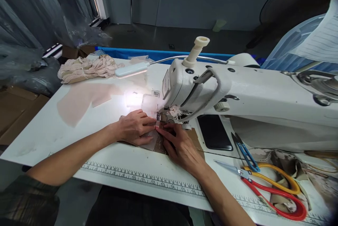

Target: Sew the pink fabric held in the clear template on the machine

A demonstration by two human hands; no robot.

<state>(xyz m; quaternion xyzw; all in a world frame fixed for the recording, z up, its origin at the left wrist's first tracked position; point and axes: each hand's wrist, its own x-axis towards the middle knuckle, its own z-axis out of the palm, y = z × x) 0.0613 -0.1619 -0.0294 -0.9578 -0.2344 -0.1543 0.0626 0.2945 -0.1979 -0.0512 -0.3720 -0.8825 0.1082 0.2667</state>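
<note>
Beside the presser foot (162,117) of a white sewing machine (182,81), both hands rest on thin, sheer pale fabric (149,145). My left hand (137,127) lies palm down on the fabric left of the foot, fingers spread and lightly bent. From the right, my right hand (178,143) reaches in with its index finger stretched toward the foot and its thumb apart. Both sets of fingertips are close to the needle area, where the fabric's edge is partly hidden. A lamp (133,70) on a flexible neck lights the spot.
Flat pink fabric pieces (81,101) and a bundle of lace (87,67) lie at the left. Right of the hands are a black phone (215,132), blue thread snips (246,154) and scissors (245,174) with red and yellow handles. A ruler strip (142,180) runs along the front edge.
</note>
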